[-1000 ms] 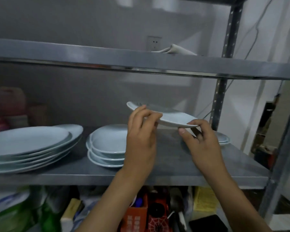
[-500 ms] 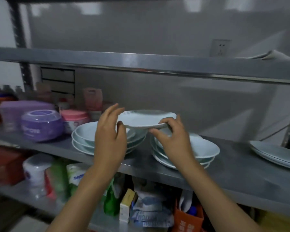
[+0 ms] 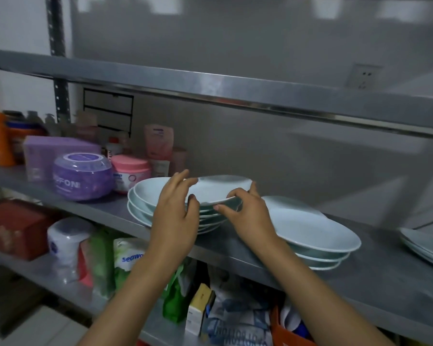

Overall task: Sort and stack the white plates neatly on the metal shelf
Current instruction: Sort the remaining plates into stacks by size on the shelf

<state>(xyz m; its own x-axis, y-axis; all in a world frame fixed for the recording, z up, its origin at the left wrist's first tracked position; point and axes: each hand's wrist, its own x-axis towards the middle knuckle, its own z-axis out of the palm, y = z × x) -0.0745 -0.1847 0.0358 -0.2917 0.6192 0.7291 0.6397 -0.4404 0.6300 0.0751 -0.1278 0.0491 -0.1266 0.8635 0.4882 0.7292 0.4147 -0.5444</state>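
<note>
A small white plate [image 3: 220, 189] hangs just above the left stack of white plates [image 3: 143, 196] on the metal shelf [image 3: 375, 278]. My left hand [image 3: 176, 208] pinches its left rim, thumb below and fingers on top. My right hand [image 3: 245, 213] grips its near right rim. A second stack of wider white plates [image 3: 315, 233] sits to the right, partly hidden by my right wrist. A third stack [image 3: 425, 245] shows at the far right edge.
Purple and pink jars [image 3: 81, 177], a purple box and orange bottles crowd the shelf's left part. The upper shelf [image 3: 235, 88] runs close overhead. Below are packets, a white jar [image 3: 68, 243] and boxes.
Both hands have carried the small plate leftward from the right part of the shelf and lowered it over the left stack. The view has swung left with them.
</note>
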